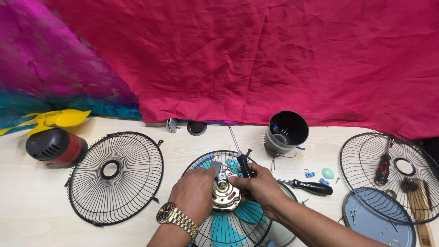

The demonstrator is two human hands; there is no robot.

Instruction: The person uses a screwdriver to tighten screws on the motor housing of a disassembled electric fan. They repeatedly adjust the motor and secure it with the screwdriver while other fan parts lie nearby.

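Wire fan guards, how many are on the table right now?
3: one fan guard left of the hands, one under the hands with teal blades inside, one at the right edge holding tools.

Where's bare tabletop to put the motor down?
Bare strip between the left grille and the centre grille, and wood in front of the left grille. Crowded right of the right hand: screwdriver, small parts, right grille.

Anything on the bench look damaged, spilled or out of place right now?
Nothing looks spilled or broken. The fan is simply apart: both hands, left hand and right hand, grip the motor over a grille with teal blades. Small loose parts lie scattered beside a screwdriver.
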